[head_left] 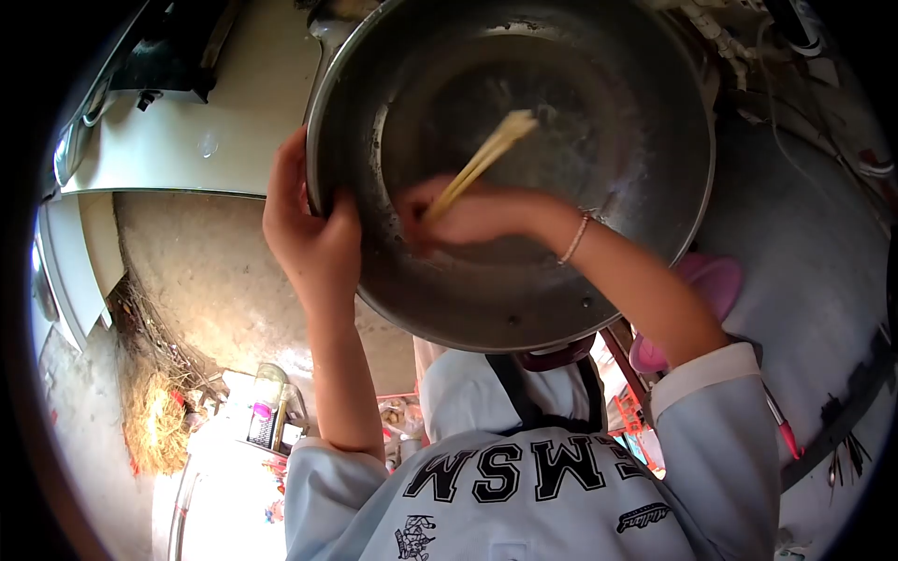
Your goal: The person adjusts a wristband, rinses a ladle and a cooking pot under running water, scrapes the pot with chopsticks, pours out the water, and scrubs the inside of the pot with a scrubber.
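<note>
Pale shirt fabric (524,514) with black lettering is seen nearest the camera. Beyond it, the wide metal wok (585,122) is gripped at its left rim by the left hand (313,224), thumb inside, fingers outside. Pale sticks (486,157) are clasped within curled, blurred fingers of the right hand (468,213), held over the wok's interior.
</note>
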Demonstrator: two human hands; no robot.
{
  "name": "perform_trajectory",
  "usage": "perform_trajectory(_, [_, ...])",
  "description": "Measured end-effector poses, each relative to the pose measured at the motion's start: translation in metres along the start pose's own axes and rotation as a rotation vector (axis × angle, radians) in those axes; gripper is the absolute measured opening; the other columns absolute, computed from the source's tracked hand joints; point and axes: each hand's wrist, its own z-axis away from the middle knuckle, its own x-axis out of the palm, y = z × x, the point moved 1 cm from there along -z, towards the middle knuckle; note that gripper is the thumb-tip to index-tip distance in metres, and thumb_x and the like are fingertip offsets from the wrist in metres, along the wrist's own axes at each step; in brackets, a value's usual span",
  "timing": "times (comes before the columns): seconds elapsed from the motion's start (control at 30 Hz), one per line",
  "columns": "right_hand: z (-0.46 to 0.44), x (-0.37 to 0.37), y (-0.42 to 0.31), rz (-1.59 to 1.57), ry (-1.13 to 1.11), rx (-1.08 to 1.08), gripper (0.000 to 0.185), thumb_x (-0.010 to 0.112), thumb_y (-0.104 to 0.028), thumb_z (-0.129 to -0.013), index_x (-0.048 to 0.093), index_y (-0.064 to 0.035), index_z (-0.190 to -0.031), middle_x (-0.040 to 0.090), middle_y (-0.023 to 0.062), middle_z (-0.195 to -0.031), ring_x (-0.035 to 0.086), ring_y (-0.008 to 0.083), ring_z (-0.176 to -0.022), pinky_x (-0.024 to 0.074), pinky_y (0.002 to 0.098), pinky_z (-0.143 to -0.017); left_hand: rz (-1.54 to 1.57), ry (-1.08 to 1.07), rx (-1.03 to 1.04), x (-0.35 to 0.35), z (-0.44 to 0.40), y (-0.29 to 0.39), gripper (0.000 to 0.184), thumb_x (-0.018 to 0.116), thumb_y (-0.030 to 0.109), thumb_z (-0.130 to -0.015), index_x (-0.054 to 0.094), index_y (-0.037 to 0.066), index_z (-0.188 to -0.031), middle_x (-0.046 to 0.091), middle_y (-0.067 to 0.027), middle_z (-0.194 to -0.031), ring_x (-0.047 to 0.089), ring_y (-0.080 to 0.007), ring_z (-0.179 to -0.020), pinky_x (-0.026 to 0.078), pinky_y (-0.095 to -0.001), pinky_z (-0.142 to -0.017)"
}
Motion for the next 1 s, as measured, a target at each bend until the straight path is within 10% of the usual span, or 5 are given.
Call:
perform_trajectory(0.3, [0.003, -0.004, 0.005, 0.137, -0.215, 0.236, 0.006, 0.054, -0.007, -0.083, 0.053, -0.0041, -0.078, 0.061, 0.0043, -0.069, 0.061, 0.012, -0.068, 0.0479, 0.0249, -0.062, -0.029, -0.005, 0.017, -0.001, 0.0, 0.0, 0.045, 0.046, -0.011, -0.067, 0.055, -0.002, -0.11, 0.062, -0.0078, -0.097, 0.058, -0.0137, -0.094, 0.043, -0.0248, -0.085])
perform_trajectory(0.4, [-0.007, -0.002, -0.006, -0.137, 0.209, -0.066, 0.004, 0.054, -0.005, -0.08, 0.054, -0.0045, -0.075, 0.06, 0.0035, -0.068, 0.061, 0.0119, -0.067, 0.0477, 0.0256, -0.061, -0.017, -0.019, -0.024, -0.001, 0.0, 0.003, 0.044, 0.046, -0.011, -0.068, 0.055, -0.002, -0.11, 0.061, -0.0074, -0.096, 0.057, -0.0134, -0.095, 0.043, -0.025, -0.085])
perform_trajectory(0.8, [0.021, -0.039, -0.014, 0.669, 0.09, 0.313, 0.009, 0.059, -0.016, -0.072, 0.058, -0.0076, -0.075, 0.058, 0.0049, -0.069, 0.056, 0.0126, -0.065, 0.0436, 0.0278, -0.059, 0.032, -0.055, -0.002, -0.002, 0.0, 0.002, 0.044, 0.044, -0.012, -0.068, 0.055, -0.002, -0.11, 0.061, -0.0061, -0.098, 0.057, -0.0119, -0.093, 0.041, -0.0236, -0.086])
perform_trajectory(0.9, [-0.007, -0.02, 0.004, 0.43, -0.081, 0.041, 0.008, 0.06, -0.013, -0.074, 0.058, -0.007, -0.078, 0.059, 0.0037, -0.07, 0.056, 0.0105, -0.066, 0.0438, 0.0263, -0.059, -0.005, -0.021, 0.007, -0.003, 0.0, -0.003, 0.044, 0.044, -0.012, -0.068, 0.055, -0.002, -0.11, 0.061, -0.0063, -0.098, 0.057, -0.0121, -0.094, 0.041, -0.0237, -0.087])
perform_trajectory(1.0, [-0.022, -0.019, 0.0, -0.1, 0.301, -0.316, 0.005, 0.061, -0.012, -0.075, 0.058, -0.0084, -0.076, 0.058, 0.0023, -0.066, 0.053, 0.0095, -0.06, 0.0426, 0.0285, -0.054, 0.042, -0.041, 0.016, -0.003, 0.0, -0.002, 0.044, 0.044, -0.012, -0.068, 0.054, -0.002, -0.11, 0.06, -0.0064, -0.098, 0.057, -0.0123, -0.094, 0.042, -0.0243, -0.087])
